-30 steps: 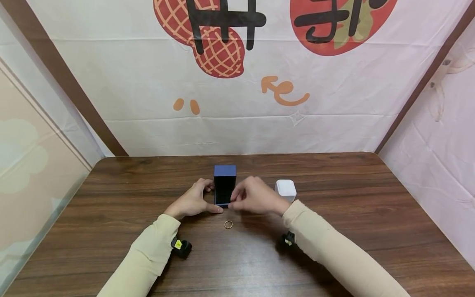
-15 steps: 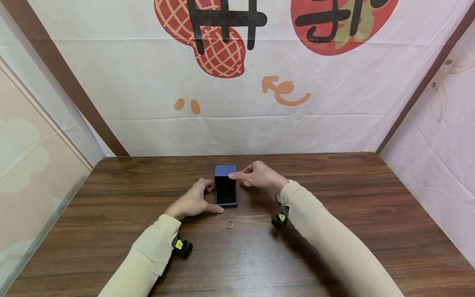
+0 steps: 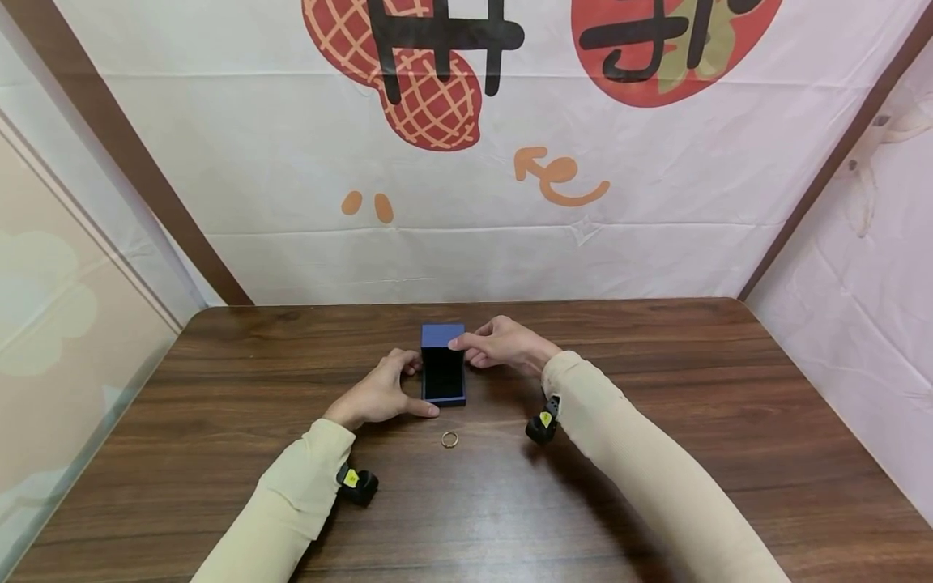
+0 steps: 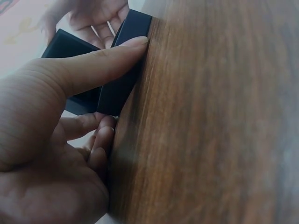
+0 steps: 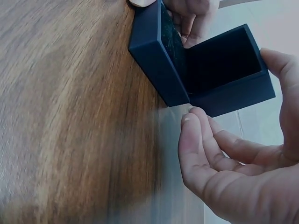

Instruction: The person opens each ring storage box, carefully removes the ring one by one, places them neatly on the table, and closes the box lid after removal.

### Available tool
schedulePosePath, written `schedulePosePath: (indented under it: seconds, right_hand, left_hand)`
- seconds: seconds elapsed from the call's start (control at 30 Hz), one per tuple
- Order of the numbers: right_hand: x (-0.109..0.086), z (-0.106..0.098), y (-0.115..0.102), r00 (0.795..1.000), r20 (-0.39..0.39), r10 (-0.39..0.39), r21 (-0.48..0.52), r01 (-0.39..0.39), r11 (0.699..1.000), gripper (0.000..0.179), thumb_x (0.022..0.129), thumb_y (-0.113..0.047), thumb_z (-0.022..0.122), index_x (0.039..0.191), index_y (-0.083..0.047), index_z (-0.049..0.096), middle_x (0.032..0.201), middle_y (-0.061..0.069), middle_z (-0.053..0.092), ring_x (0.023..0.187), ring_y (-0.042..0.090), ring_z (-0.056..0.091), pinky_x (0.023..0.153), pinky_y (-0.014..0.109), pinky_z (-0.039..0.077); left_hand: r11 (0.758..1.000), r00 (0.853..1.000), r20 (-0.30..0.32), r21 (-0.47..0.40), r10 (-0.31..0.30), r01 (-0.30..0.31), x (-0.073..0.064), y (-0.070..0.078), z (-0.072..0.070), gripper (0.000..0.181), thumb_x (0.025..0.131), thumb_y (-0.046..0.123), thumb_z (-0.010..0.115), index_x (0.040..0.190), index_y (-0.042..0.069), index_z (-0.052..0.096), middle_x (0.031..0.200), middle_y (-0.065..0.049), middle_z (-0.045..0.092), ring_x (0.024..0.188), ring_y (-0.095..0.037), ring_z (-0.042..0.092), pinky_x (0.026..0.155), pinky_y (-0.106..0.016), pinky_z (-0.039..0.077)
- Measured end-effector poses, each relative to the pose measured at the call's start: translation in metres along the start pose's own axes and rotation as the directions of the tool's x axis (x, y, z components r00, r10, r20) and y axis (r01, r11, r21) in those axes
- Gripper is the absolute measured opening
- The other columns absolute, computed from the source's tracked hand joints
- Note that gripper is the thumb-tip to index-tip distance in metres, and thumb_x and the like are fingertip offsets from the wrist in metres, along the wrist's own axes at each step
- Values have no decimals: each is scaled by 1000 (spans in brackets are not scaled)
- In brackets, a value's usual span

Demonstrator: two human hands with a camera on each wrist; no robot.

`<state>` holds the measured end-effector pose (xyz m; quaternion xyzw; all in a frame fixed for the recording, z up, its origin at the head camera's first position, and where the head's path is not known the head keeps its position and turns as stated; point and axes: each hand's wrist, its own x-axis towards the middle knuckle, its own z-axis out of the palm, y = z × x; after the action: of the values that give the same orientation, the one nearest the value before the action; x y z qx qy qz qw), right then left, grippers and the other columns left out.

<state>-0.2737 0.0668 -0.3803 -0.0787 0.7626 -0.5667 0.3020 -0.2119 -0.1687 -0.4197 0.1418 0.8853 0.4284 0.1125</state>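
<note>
Having shifted from the front of the blue box (image 3: 443, 372) between my hands, my right hand (image 3: 510, 344) is grasping its raised lid (image 3: 437, 335) while my left hand (image 3: 375, 393) is gripping its base (image 4: 117, 93), presumably steadying it, the ring (image 3: 449, 446) lying nearer me than either hand.

Wears long, pale-cream sleeves (image 3: 280, 494), slightly creased, and at each cuff (image 3: 331, 444) a black wrist camera (image 3: 364, 491) bearing a yellow label (image 3: 351, 478).
</note>
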Motion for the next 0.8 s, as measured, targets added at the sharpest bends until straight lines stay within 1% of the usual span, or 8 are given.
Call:
schedulePosePath:
  seconds: [0.13, 0.2, 0.3, 0.43, 0.5, 0.63, 0.7, 0.8]
  right_hand:
    - [0, 0, 0, 1000, -3, -3, 2, 3, 1000, 37, 91, -20, 78, 116, 7, 70, 104, 13, 71, 85, 13, 64, 90, 34, 55]
    - [-1, 0, 1, 1000, -9, -11, -18, 11, 1000, 40, 89, -20, 80, 117, 7, 69, 107, 12, 72, 89, 15, 66, 90, 34, 55]
    - [-3, 1, 2, 999, -28, -42, -96, 39, 995, 50, 86, -23, 84, 122, 7, 67, 107, 10, 74, 96, 20, 68, 90, 34, 55]
    - [-7, 1, 4, 994, -52, -98, -209, 85, 974, 56, 79, -26, 89, 121, 4, 67, 100, 7, 74, 95, 20, 69, 87, 32, 54]
    - [-8, 1, 6, 991, -60, -119, -235, 102, 967, 55, 76, -25, 91, 119, 2, 68, 98, 6, 74, 93, 18, 67, 86, 31, 52]
    - [-11, 5, 8, 984, -69, -167, -256, 144, 956, 56, 72, -21, 93, 117, 1, 69, 97, 6, 73, 92, 16, 66, 84, 27, 51]
    - [-13, 7, 9, 975, -68, -210, -281, 183, 942, 56, 70, -18, 94, 116, 2, 69, 96, 7, 72, 90, 16, 65, 83, 27, 52]
    - [-16, 11, 11, 955, -73, -286, -372, 240, 896, 59, 66, -17, 96, 114, 3, 68, 94, 6, 71, 87, 16, 65, 83, 28, 53]
  left_hand:
    - [1000, 1000, 0, 3, 4, -4, -1, 0, -1, 82, 73, 24, 94, 135, -7, 51, 126, -17, 49, 118, -33, 44, 104, -51, 37]
    - [1000, 1000, 1, 4, 6, -6, -1, 0, -2, 82, 73, 24, 94, 135, -7, 52, 126, -17, 49, 118, -33, 44, 104, -51, 38]
    - [1000, 1000, -2, 5, 5, -5, -1, 0, -2, 81, 72, 24, 94, 134, -7, 52, 126, -17, 49, 118, -33, 44, 104, -51, 38]
    - [1000, 1000, -3, 13, 0, 0, -2, 1, -1, 80, 72, 25, 94, 134, -6, 53, 124, -17, 49, 117, -33, 44, 104, -51, 38]
    - [1000, 1000, -4, 13, 2, -2, -2, 1, -1, 79, 72, 25, 95, 134, -5, 54, 123, -17, 50, 117, -33, 44, 103, -51, 37]
    - [1000, 1000, -7, 15, 15, -15, -2, 1, 0, 77, 72, 23, 95, 132, -4, 56, 122, -17, 50, 115, -33, 44, 103, -52, 38]
    - [1000, 1000, -8, 16, 16, -16, -2, 0, 0, 77, 72, 23, 95, 132, -5, 56, 122, -17, 50, 115, -33, 45, 103, -52, 38]
    - [1000, 1000, -9, 15, 9, -9, -3, 0, 0, 80, 72, 24, 95, 133, -6, 53, 123, -17, 50, 116, -33, 45, 103, -52, 38]
